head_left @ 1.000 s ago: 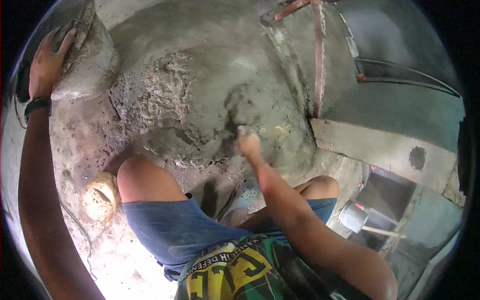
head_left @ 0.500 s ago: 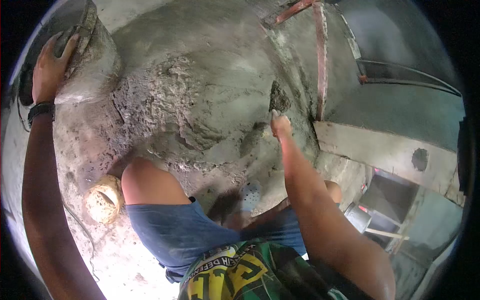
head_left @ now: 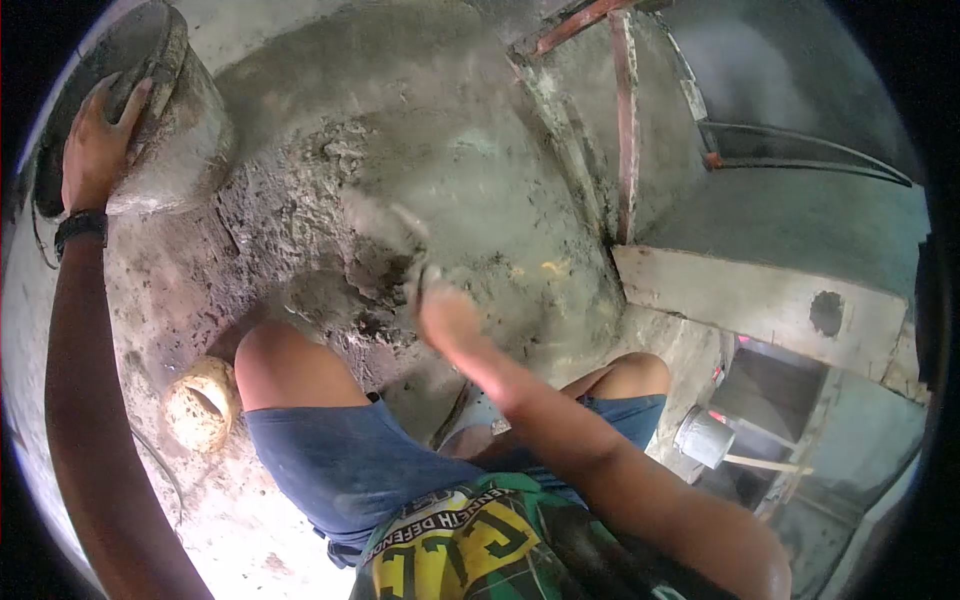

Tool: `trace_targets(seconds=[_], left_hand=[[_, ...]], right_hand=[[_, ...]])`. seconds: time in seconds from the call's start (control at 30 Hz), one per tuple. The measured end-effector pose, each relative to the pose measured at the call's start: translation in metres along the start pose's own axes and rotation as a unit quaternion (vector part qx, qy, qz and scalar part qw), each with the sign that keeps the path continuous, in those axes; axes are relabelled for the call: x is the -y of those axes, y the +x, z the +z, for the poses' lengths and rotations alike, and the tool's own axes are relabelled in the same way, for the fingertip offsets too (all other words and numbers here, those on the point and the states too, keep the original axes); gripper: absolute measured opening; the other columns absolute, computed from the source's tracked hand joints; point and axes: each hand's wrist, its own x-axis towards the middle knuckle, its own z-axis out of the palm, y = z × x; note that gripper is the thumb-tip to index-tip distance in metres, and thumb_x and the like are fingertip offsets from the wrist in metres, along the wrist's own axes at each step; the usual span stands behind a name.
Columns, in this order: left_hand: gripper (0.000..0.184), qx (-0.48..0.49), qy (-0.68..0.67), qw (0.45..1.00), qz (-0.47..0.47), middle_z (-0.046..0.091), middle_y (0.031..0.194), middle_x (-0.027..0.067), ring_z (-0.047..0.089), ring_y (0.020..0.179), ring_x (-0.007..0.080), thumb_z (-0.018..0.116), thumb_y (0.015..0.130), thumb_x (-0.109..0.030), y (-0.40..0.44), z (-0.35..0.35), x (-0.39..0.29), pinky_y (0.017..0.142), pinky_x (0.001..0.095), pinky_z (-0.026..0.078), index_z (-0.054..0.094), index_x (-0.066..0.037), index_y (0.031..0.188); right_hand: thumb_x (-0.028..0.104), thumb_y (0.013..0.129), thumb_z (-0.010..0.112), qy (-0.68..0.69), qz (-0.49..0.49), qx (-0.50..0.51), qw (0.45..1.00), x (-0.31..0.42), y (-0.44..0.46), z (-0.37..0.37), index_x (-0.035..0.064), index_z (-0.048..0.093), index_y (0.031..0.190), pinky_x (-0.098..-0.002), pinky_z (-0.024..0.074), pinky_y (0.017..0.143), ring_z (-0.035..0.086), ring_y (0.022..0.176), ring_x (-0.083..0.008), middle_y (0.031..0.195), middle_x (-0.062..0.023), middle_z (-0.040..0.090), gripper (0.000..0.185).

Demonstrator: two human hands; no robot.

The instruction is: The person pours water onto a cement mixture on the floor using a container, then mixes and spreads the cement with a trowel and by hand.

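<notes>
My left hand grips the rim of a cement-stained bucket at the upper left. The bucket is tipped, its mouth facing left. In my right hand is the handle of a trowel, its blade smeared by motion. The blade passes over wet grey mortar spread on the floor in front of my knees. Rough, lumpy mortar lies to the left, and a smoother patch lies to the right.
By my left knee stands a mortar-crusted round container, with a cable beside it. A reddish wooden post and a board with a dark hole border the right side. Farther right sits a white pail.
My right hand has swung left and nearer to me with the trowel, leaving the right edge for the middle of the mortar. The left hand stays on the bucket.
</notes>
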Motion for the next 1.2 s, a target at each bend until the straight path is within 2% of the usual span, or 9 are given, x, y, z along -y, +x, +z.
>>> trace_targets(seconds=[0.07, 0.13, 0.23, 0.3, 0.57, 0.77, 0.9, 1.13, 1.2], left_hand=[[0.061, 0.019, 0.06, 0.996, 0.063, 0.048, 0.156, 0.0169, 0.048, 0.143, 0.0329, 0.063, 0.102, -0.041, 0.002, 0.007, 0.003, 0.117, 0.0411, 0.041, 0.048, -0.014, 0.154], [0.071, -0.049, -0.007, 0.998, -0.042, 0.052, 0.153, 0.0179, 0.051, 0.14, 0.031, 0.062, 0.097, -0.059, 0.01, 0.031, 0.012, 0.117, 0.0416, 0.042, 0.052, -0.015, 0.151], [0.048, -0.026, 0.201, 0.974, 0.103, 0.051, 0.153, 0.0154, 0.052, 0.14, 0.0296, 0.056, 0.105, -0.036, 0.003, 0.025, 0.027, 0.115, 0.0412, 0.044, 0.05, -0.032, 0.153], [0.047, 0.0, 0.316, 0.934, 0.169, 0.05, 0.154, 0.0145, 0.052, 0.139, 0.0299, 0.055, 0.107, -0.027, 0.002, 0.019, 0.022, 0.114, 0.0411, 0.045, 0.05, -0.037, 0.153], [0.052, -0.037, 0.226, 0.962, 0.149, 0.049, 0.154, 0.0136, 0.054, 0.136, 0.0319, 0.055, 0.106, -0.018, 0.002, 0.029, 0.027, 0.113, 0.0402, 0.046, 0.048, -0.04, 0.152], [0.06, -0.055, 0.044, 0.994, 0.08, 0.057, 0.147, 0.0177, 0.055, 0.136, 0.0337, 0.063, 0.099, -0.05, 0.005, 0.022, 0.017, 0.111, 0.0426, 0.046, 0.056, -0.016, 0.148], [0.076, -0.049, -0.109, 0.992, -0.045, 0.059, 0.145, 0.019, 0.055, 0.136, 0.0351, 0.064, 0.094, -0.062, 0.0, -0.006, -0.005, 0.111, 0.0439, 0.045, 0.057, -0.006, 0.144], [0.075, -0.077, -0.025, 0.995, 0.062, 0.059, 0.144, 0.0203, 0.056, 0.134, 0.0362, 0.064, 0.093, -0.063, 0.004, 0.017, 0.016, 0.112, 0.0437, 0.044, 0.06, -0.007, 0.142], [0.076, -0.066, -0.004, 0.993, 0.094, 0.059, 0.144, 0.0207, 0.055, 0.135, 0.0357, 0.065, 0.092, -0.065, 0.002, 0.01, 0.009, 0.113, 0.0432, 0.044, 0.061, -0.005, 0.14]], right_hand=[[0.025, 0.101, 0.053, -0.062, -0.069, -0.025, 0.995, -0.041, 0.004, 0.073, -0.0091, 0.056, 0.118, -0.0561, 0.0563, 0.082, 0.07, 0.097, -0.0458, 0.109, -0.0303, 0.07, 0.038], [0.023, 0.095, 0.061, -0.123, -0.073, 0.028, 0.989, -0.039, 0.004, 0.056, -0.0063, 0.054, 0.122, -0.0565, 0.0565, 0.082, 0.071, 0.094, -0.0468, 0.108, -0.031, 0.07, 0.04], [0.025, 0.093, 0.064, -0.088, -0.092, 0.059, 0.99, -0.062, -0.023, 0.017, -0.0056, 0.054, 0.123, -0.0564, 0.0566, 0.082, 0.07, 0.092, -0.0483, 0.106, -0.0325, 0.069, 0.043], [0.024, 0.097, 0.059, 0.015, 0.007, -0.135, 0.991, -0.101, -0.031, 0.02, -0.0031, 0.049, 0.118, -0.0607, 0.0518, 0.079, 0.066, 0.089, -0.0547, 0.095, -0.034, 0.068, 0.036], [0.028, 0.093, 0.059, 0.2, 0.343, -0.142, 0.907, -0.188, -0.008, 0.075, -0.008, 0.06, 0.101, -0.0526, 0.0519, 0.082, 0.069, 0.094, -0.0425, 0.094, -0.0306, 0.07, 0.037], [0.021, 0.094, 0.059, 0.236, 0.205, -0.063, 0.948, -0.095, 0.026, 0.151, -0.0053, 0.061, 0.095, -0.0444, 0.0523, 0.049, 0.068, 0.058, -0.0304, 0.079, -0.02, 0.069, 0.027], [0.03, 0.097, 0.06, 0.304, 0.093, -0.043, 0.947, -0.028, 0.006, 0.085, -0.0056, 0.061, 0.103, -0.0483, 0.0532, 0.052, 0.069, 0.059, -0.0325, 0.076, -0.0228, 0.067, 0.036], [0.058, 0.106, 0.043, -0.113, -0.154, -0.002, 0.982, -0.019, -0.003, -0.031, -0.0031, 0.062, 0.111, -0.0564, 0.0544, 0.075, 0.07, 0.085, -0.0487, 0.089, -0.0331, 0.069, 0.064], [0.059, 0.107, 0.039, -0.056, -0.098, -0.095, 0.989, -0.003, 0.027, -0.064, -0.0011, 0.063, 0.111, -0.0595, 0.0534, 0.081, 0.07, 0.093, -0.0494, 0.094, -0.032, 0.07, 0.065]])
